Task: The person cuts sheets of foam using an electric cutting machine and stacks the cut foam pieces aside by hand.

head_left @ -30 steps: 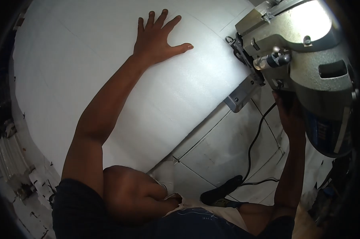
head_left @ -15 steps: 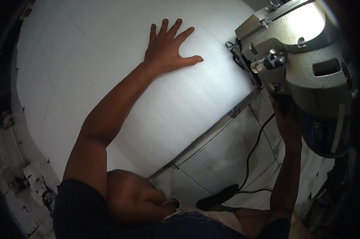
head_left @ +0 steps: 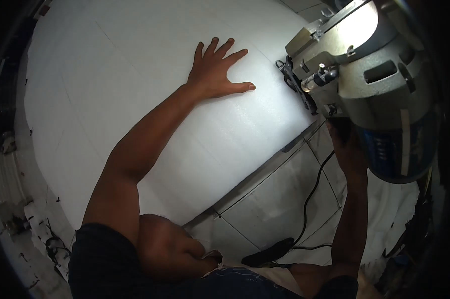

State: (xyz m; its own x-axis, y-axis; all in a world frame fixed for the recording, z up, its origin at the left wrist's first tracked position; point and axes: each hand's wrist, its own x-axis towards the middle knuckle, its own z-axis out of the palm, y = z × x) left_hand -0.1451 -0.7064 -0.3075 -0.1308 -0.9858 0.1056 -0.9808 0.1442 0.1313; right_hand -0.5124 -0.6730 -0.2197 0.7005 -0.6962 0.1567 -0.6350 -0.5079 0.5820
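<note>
My left hand (head_left: 212, 72) lies flat on a wide white sheet or stack of soft material (head_left: 195, 149), its fingers spread and thumb pointing toward the machine. At the sheet's right edge stands a grey electric cutting machine (head_left: 364, 94) with a blue lower housing and a bright lit patch on top. My right hand (head_left: 352, 152) is wrapped around the machine's dark handle, with the fingers partly hidden behind the body. Black metal parts at the machine's front reach the sheet's edge. The blade cannot be made out.
A black cord (head_left: 314, 194) hangs in a curve below the machine. Pale floor tiles (head_left: 269, 209) show past the sheet's front edge, with a dark shoe or foot (head_left: 268, 251) on them. Scraps and clutter (head_left: 40, 239) lie along the left side.
The machine and my right hand have shifted left in view, while the sheet and my left hand appear slightly lower. My left hand keeps its spread pose.
</note>
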